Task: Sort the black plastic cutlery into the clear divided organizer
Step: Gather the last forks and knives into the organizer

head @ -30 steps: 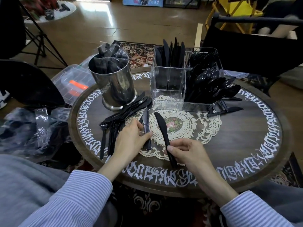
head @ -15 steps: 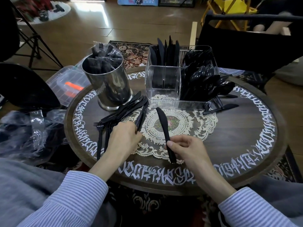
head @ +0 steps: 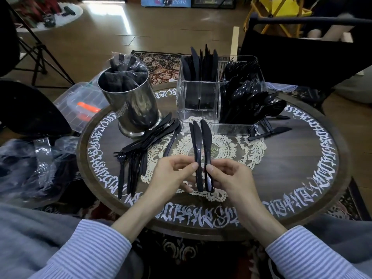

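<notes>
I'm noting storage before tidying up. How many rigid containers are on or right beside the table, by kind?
metal canister: 1
clear divided organizer: 1
clear lidded box, beside the table: 1
Total: 3

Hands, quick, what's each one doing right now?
Left hand: pinching black knives, blades pointing away.
Right hand: pinching another knife beside them.

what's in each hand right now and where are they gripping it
Left hand pinches black knives at their handles; right hand pinches another knife at its handle.
</notes>
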